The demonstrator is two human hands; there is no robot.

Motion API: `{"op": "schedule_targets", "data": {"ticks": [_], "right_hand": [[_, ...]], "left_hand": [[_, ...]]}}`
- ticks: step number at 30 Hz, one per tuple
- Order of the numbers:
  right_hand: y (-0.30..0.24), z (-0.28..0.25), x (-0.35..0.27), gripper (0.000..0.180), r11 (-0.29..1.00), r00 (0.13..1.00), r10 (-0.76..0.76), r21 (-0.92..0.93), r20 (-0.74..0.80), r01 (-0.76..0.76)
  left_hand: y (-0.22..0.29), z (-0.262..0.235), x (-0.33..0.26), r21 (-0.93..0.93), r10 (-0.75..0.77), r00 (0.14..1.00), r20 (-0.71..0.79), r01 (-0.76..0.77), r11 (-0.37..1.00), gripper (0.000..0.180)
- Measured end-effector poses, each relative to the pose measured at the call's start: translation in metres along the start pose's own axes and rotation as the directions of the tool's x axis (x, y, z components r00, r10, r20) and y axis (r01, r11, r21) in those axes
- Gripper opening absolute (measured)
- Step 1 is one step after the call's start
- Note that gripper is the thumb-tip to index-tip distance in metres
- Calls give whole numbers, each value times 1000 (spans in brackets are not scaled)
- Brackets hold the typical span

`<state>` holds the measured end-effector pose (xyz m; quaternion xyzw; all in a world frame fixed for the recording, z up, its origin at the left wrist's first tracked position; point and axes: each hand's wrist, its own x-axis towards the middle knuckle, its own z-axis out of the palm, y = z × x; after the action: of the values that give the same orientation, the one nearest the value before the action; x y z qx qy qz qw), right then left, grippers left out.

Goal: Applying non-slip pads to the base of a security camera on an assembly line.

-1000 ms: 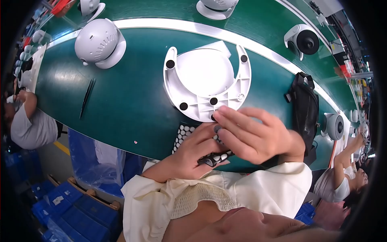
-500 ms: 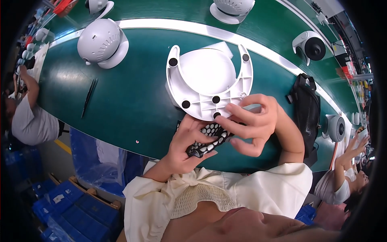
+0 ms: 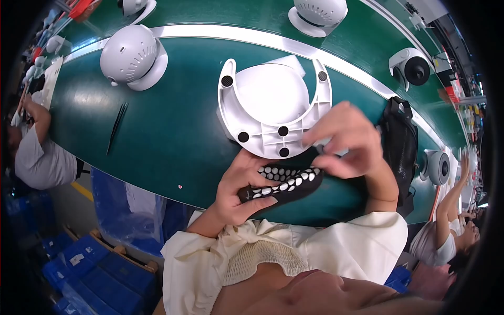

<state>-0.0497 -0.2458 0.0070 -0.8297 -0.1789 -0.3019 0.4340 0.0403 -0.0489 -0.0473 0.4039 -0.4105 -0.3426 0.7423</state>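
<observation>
A white device [image 3: 270,94] lies upside down on the bench, its crescent-shaped base [image 3: 262,143] facing up. Round black pads [image 3: 243,137] sit on that base at several spots. Just below its near edge, my left hand [image 3: 236,186] is closed around a bent black sheet of round stick-on pads [image 3: 289,191], which has rows of white circles. My right hand [image 3: 349,142] hovers at the base's lower right, its thumb by the sheet's right end. Its fingers are curled and smeared by motion, so any small thing in them cannot be made out.
Black tweezers [image 3: 116,127] lie to the left. A rounded white device [image 3: 131,58] stands at the far left, and others [image 3: 317,16] line the back strip. To the right is a black bag [image 3: 400,142]. Blue crates [image 3: 100,268] are on the floor. Co-workers sit at both sides.
My right hand has lifted off the base's near edge and shifted right. The pad sheet has opened out, showing more white circles. Two devices at the back have slid right.
</observation>
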Motion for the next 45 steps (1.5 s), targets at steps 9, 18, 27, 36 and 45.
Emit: {"op": "schedule_targets", "data": {"ticks": [9,18,27,36,45], "right_hand": [[-24,-16,6,3,780,779,626,4,-20,-626],[-25,-14,8,4,816,821,570,-102,-22,-569],[-24,-14,8,5,792,793,609,-45,-5,-609],[-32,-12,-6,25,636,987,124,-772,105,2],[-28,-22,2,23,773,976,216,-604,-32,-191]], "left_hand": [[1,-4,-2,174,-16,999,34,10,985,24],[1,0,-2,78,4,999,53,-8,997,21],[-1,3,0,-54,30,998,49,-28,998,18],[-2,5,2,-92,36,998,54,-31,995,17],[-1,5,0,-66,52,999,16,-51,997,18]]}}
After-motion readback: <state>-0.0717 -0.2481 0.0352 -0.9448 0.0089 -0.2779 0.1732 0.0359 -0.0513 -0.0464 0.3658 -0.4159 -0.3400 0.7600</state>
